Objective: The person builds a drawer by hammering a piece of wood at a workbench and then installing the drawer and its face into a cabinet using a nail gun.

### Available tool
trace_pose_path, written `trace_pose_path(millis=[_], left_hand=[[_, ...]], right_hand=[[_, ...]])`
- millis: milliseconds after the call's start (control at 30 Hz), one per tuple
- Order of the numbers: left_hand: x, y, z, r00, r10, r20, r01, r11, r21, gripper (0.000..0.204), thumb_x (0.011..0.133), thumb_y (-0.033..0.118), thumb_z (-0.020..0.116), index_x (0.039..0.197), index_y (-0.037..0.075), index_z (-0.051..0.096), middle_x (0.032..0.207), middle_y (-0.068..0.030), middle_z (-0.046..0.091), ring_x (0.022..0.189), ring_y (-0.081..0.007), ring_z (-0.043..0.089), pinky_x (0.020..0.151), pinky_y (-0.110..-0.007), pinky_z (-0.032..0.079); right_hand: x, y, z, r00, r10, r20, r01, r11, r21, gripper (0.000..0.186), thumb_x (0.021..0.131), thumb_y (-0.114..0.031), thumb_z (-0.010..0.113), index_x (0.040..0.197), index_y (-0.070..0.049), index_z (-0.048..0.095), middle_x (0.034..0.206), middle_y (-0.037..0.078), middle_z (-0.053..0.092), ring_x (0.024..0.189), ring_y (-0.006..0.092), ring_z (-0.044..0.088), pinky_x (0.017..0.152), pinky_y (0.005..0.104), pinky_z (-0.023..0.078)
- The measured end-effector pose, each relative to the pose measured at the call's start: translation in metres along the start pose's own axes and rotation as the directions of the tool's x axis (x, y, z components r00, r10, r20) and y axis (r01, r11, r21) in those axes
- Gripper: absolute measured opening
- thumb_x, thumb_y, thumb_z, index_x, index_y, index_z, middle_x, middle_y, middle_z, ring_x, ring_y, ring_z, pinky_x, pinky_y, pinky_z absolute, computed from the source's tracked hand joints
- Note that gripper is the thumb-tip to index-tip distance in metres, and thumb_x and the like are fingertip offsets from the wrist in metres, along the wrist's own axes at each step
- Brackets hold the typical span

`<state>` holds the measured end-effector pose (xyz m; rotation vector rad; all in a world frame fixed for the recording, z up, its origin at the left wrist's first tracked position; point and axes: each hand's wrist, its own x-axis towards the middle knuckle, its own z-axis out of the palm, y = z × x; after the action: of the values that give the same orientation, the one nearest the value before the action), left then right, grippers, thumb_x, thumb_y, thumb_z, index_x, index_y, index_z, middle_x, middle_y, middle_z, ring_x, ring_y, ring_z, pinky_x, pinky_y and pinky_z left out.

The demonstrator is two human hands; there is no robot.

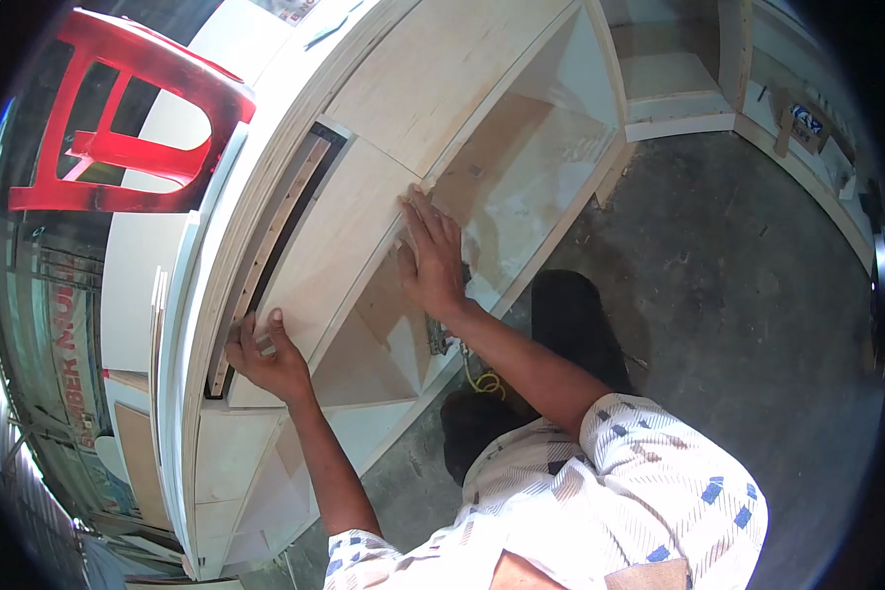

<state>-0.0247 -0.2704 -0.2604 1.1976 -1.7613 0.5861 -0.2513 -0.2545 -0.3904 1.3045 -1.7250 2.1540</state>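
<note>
A pale plywood panel (pixel 339 251) lies in the curved cabinet front, beside a long dark-edged slot (pixel 280 246). My left hand (pixel 270 359) touches the panel's lower end by the slot, fingers apart and slightly bent. Farther right, my right hand (pixel 433 256) has its fingers stretched along the panel's right edge, near the corner where it meets another panel (pixel 442 69). Partly hidden below my right hand, a metal tool (pixel 438 336) with a coiled yellow hose (pixel 487 383) sits inside the open compartment (pixel 374 364).
A red plastic chair (pixel 138 147) stands at upper left on the white surface beyond the cabinet edge. More open cabinet sections (pixel 678 108) curve round the top right, one holding small items (pixel 806 128). My legs (pixel 575 324) are over the grey concrete floor (pixel 737 315).
</note>
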Motion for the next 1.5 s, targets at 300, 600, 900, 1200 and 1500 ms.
trace_pose_path(millis=[300,600,900,1200,1500], left_hand=[[-0.002,-0.001,0.002,0.996,0.065,-0.055,-0.065,0.998,-0.003,0.040,0.089,0.029,0.084,0.113,-0.001,0.072,0.117,-0.0160,0.061,0.116,-0.0327,0.055,0.092,-0.044,0.048],[-0.005,-0.010,0.004,0.995,0.078,-0.069,-0.078,0.997,0.002,0.040,0.089,0.029,0.083,0.115,0.001,0.072,0.120,-0.0167,0.060,0.117,-0.0335,0.055,0.097,-0.049,0.045],[-0.010,-0.014,0.008,0.993,0.071,-0.099,-0.072,0.997,-0.013,0.040,0.094,0.031,0.078,0.121,0.001,0.072,0.126,-0.0226,0.060,0.123,-0.0373,0.055,0.093,-0.048,0.050],[-0.015,-0.003,0.016,0.993,0.074,-0.088,-0.067,0.995,0.078,0.042,0.098,0.033,0.073,0.125,0.001,0.069,0.125,-0.0232,0.057,0.121,-0.0376,0.056,0.095,-0.050,0.049],[-0.014,-0.009,0.014,0.996,0.056,-0.064,-0.048,0.992,0.120,0.049,0.099,0.040,0.071,0.126,-0.001,0.068,0.125,-0.0212,0.057,0.114,-0.0342,0.058,0.082,-0.042,0.055]], right_hand=[[0.008,0.022,-0.034,0.977,0.096,-0.188,-0.072,0.989,0.128,0.039,0.083,0.005,0.067,0.121,-0.003,0.065,0.123,0.018,0.062,0.118,0.0362,0.061,0.100,0.0411,0.049],[-0.004,0.069,-0.047,0.961,0.269,-0.067,-0.261,0.959,0.111,0.033,0.083,0.005,0.067,0.115,-0.004,0.065,0.108,0.014,0.065,0.090,0.0273,0.069,0.082,0.0375,0.055],[-0.134,0.118,-0.040,0.774,0.498,0.392,-0.459,0.867,-0.193,0.031,0.088,-0.018,0.067,0.116,-0.005,0.067,0.112,0.021,0.069,0.103,0.0408,0.069,0.086,0.0476,0.056],[-0.170,0.119,-0.032,0.134,0.345,0.929,-0.121,0.936,-0.331,0.044,0.076,-0.010,0.070,0.120,-0.007,0.068,0.111,0.017,0.073,0.099,0.0354,0.074,0.084,0.0492,0.058],[-0.128,0.121,-0.060,0.190,0.364,0.912,-0.135,0.930,-0.343,0.037,0.079,-0.014,0.069,0.115,-0.023,0.073,0.107,0.006,0.075,0.101,0.0294,0.073,0.082,0.0479,0.059]])
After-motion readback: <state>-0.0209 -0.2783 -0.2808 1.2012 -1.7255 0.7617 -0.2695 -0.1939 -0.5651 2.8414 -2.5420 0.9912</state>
